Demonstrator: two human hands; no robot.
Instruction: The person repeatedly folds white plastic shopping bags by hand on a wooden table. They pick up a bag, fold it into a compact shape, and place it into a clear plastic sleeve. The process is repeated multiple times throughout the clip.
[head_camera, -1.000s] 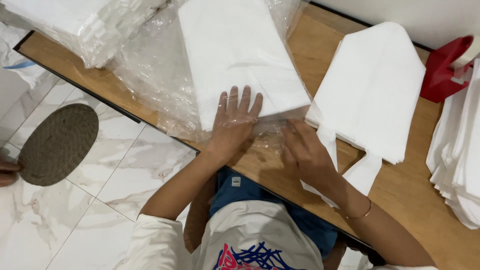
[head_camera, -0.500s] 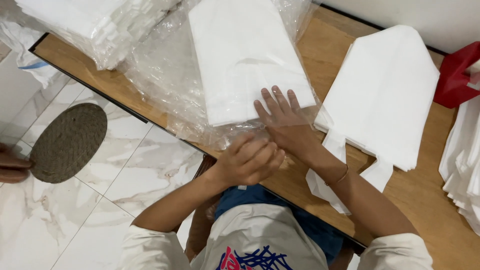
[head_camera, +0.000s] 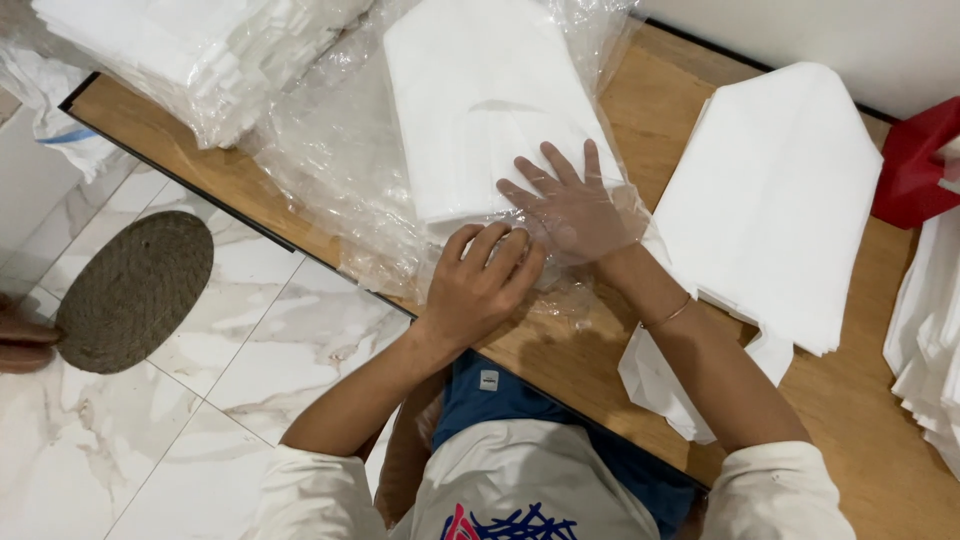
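1. A folded white cloth (head_camera: 480, 110) lay inside a clear plastic bag (head_camera: 340, 170) on the wooden table (head_camera: 850, 400), right in front of the person.
2. The right hand (head_camera: 570, 205) lay flat on the near end of the cloth, fingers spread wide, pressing down through the plastic.
3. The left hand (head_camera: 480, 280) was curled, with its fingers bent over the edge of the bag. It seemed to pinch the plastic there, but I could not tell for sure.
4. The cloth looked soft, floppy and light. It would likely bend if picked up by one corner, so holding it flat was best.
5. The bag looked thin, crinkly and slippery. Its open edge near the person seemed the best place to grab it.
6. Another white folded piece (head_camera: 780, 200) lay on the table to the right, apart from the bag.
7. A pile of bagged white cloths (head_camera: 190, 60) sat at the far left, and a red thing (head_camera: 915, 165) stood by the wall.
8. The floor was shiny white marble tile (head_camera: 250, 350) with a round woven mat (head_camera: 135, 290) on it.
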